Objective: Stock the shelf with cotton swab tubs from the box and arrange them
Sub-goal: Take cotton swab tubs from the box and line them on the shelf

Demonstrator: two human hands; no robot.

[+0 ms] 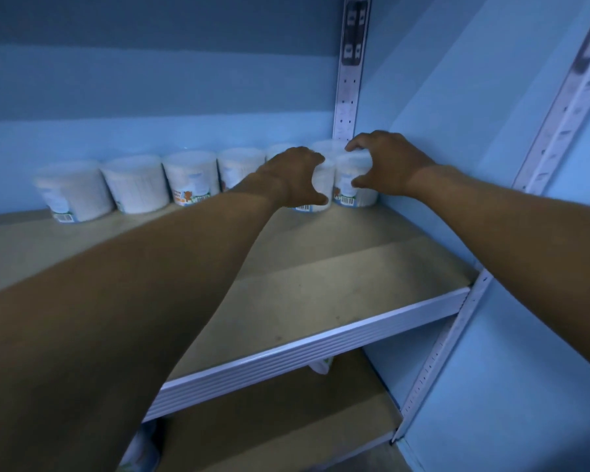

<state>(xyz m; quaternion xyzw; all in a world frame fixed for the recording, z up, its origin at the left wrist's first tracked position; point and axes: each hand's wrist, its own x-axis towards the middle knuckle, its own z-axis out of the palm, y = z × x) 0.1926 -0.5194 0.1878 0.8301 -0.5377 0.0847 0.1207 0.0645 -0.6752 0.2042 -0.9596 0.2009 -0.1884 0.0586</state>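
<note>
Both hands are on tubs at the back right of the shelf. The left hand (295,175) curls round a cotton swab tub (315,185), fingers over its lid edge and thumb down low against its side, just above the barcode. The right hand (385,161) grips the neighbouring tub (353,180), the one in the corner, fingertips hooked over the lid and thumb pressing the front of the wall. The two held tubs stand upright and side by side, touching or nearly so (the blur makes that hard to call).

Only the head view here, and it looks down along both bare forearms onto the shelf board (321,294). To the left, a row of tubs (133,182) runs along the back wall, upright, close together, white lids on, labels facing different ways; one shows an orange cartoon figure. Two more lids peek out behind the hands, right at the back. A perforated metal upright (348,97) rises in the rear corner, just behind the right hand. Below the ribbed front lip, a lower shelf (286,420) shows a couple of white items, partly hidden.
</note>
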